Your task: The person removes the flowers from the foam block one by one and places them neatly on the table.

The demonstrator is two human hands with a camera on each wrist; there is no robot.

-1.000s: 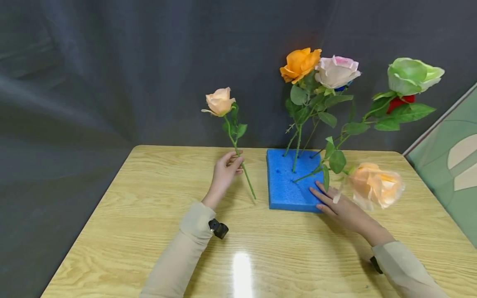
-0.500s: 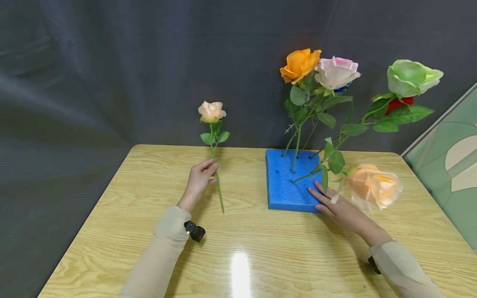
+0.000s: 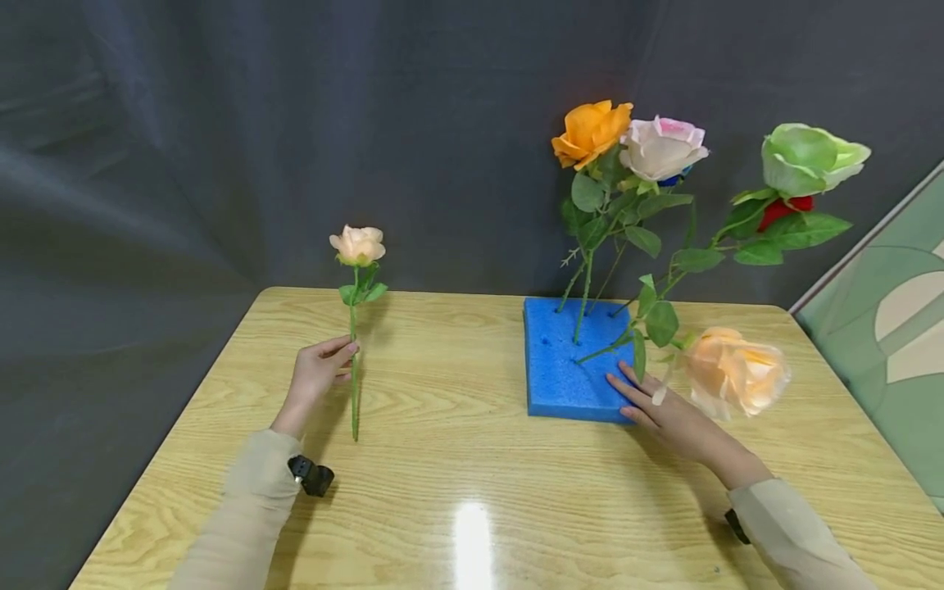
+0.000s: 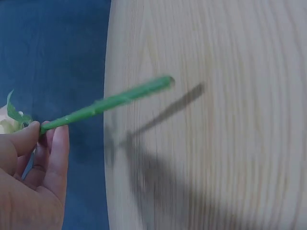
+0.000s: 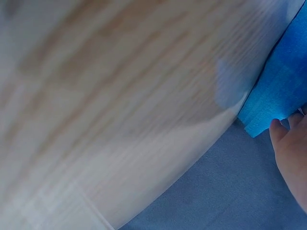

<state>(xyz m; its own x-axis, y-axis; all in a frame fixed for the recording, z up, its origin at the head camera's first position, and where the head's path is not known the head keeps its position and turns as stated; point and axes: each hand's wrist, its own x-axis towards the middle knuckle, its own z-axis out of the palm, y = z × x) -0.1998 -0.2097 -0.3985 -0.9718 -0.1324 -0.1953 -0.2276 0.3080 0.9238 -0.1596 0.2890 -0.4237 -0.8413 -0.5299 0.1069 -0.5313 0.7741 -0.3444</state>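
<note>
Your left hand (image 3: 313, 378) pinches one pale-peach, fabric-like rose (image 3: 357, 247) over the wooden table (image 3: 424, 393)'s left; your right hand (image 3: 682, 419), fingers spread, rests on one flat blue foam block (image 3: 564, 389); six more blooms about it, blue bloom (image 3: 672, 180) and red bloom (image 3: 783, 212) mostly hidden

This looks like an indoor corner set up as a recording spot, though the kind of building cannot be told. A plain dark cloth (image 3: 442, 123) hangs in soft folds behind a wood-grain table (image 3: 442, 508), a green surface with pale shapes (image 3: 878, 352) borders the right side, and small black wrist-worn devices (image 3: 313, 477) suggest filming.
</note>
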